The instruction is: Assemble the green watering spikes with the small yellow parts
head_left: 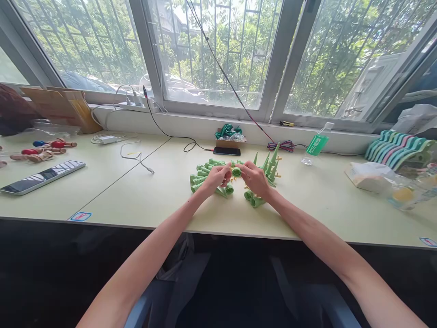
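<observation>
My left hand and my right hand meet over the middle of the pale table, both pinching one small green cone between their fingertips. To the left of my left hand several green cones lie on their sides in a pile. Behind my right hand more green cones stand upright with points up. A few loose cones lie just under my right wrist.
A black phone and a small box of green parts sit behind the cones. A green-labelled bottle stands at right, with bags and pastel hangers. At left lie a long remote, wooden toys, a charger cable.
</observation>
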`<state>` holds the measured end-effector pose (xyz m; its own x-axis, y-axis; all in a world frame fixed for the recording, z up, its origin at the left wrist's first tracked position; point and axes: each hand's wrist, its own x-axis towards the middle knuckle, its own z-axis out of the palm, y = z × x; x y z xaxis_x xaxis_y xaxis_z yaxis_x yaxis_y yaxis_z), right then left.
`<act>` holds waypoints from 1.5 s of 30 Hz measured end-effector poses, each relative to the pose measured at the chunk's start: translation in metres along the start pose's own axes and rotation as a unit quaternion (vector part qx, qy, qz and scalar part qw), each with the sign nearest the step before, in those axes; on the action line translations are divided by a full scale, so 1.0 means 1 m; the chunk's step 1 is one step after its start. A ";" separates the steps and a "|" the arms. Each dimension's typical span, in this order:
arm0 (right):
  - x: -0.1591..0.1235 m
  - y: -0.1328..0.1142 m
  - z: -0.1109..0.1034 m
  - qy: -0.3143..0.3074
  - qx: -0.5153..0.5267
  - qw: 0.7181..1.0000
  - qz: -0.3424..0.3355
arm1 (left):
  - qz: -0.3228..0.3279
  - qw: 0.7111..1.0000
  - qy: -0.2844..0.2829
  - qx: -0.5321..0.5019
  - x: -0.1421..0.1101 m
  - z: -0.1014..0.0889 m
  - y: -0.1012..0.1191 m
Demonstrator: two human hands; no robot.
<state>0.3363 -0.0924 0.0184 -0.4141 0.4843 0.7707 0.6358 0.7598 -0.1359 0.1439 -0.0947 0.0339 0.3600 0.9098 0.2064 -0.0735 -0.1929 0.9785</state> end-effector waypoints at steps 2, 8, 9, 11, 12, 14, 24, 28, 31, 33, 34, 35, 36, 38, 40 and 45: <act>0.000 0.000 0.000 -0.001 -0.004 1.000 -0.003 | -0.014 0.999 -0.014 -0.026 0.000 -0.001 0.000; -0.001 0.000 -0.001 0.002 0.010 1.000 -0.003 | -0.032 0.996 -0.045 -0.065 0.000 -0.002 0.000; -0.001 0.000 -0.001 0.001 0.016 1.000 0.000 | -0.032 0.996 -0.047 -0.062 0.000 -0.002 0.001; -0.001 0.000 -0.001 -0.001 0.030 1.000 0.004 | -0.030 0.997 -0.051 -0.053 0.000 -0.002 0.001; -0.001 0.000 -0.001 -0.001 0.037 0.999 0.006 | -0.027 0.997 -0.053 -0.048 -0.001 -0.002 0.002; -0.001 0.000 -0.002 0.001 0.053 0.999 0.009 | -0.020 0.997 -0.056 -0.041 -0.001 -0.002 0.002; 0.002 -0.006 0.000 0.002 0.112 0.993 0.037 | 0.018 0.998 -0.056 -0.023 -0.003 -0.002 0.002; 0.003 -0.008 0.001 0.010 0.115 0.992 0.054 | 0.024 0.998 -0.061 -0.022 -0.003 -0.003 0.001; 0.003 -0.011 0.002 0.011 0.122 0.990 0.067 | 0.029 0.997 -0.064 -0.028 -0.002 -0.003 0.000; 0.004 -0.012 0.002 0.010 0.128 0.989 0.075 | 0.035 0.996 -0.069 -0.033 -0.002 -0.002 0.000; 0.003 -0.013 0.003 0.009 0.130 0.988 0.079 | 0.038 0.996 -0.070 -0.034 -0.002 -0.002 0.000; 0.003 -0.013 0.004 0.010 0.132 0.988 0.083 | 0.040 0.996 -0.069 -0.035 -0.002 -0.002 0.000; 0.003 -0.012 0.004 0.011 0.133 0.987 0.087 | 0.039 0.997 -0.065 -0.035 -0.002 -0.001 0.000; 0.003 -0.012 0.006 0.017 0.134 0.986 0.095 | 0.032 0.998 -0.048 -0.034 -0.002 0.000 0.000; 0.003 -0.011 0.007 0.026 0.135 0.986 0.098 | 0.022 0.999 -0.033 -0.034 -0.002 0.001 0.000; 0.003 -0.010 0.004 0.047 0.127 0.988 0.077 | 0.003 1.000 -0.010 -0.027 -0.001 0.001 0.001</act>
<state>0.3259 -0.0967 0.0198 -0.2561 0.5689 0.7815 0.4967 0.7710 -0.3985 0.1448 -0.0965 0.0343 0.3770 0.9012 0.2136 -0.1259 -0.1786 0.9758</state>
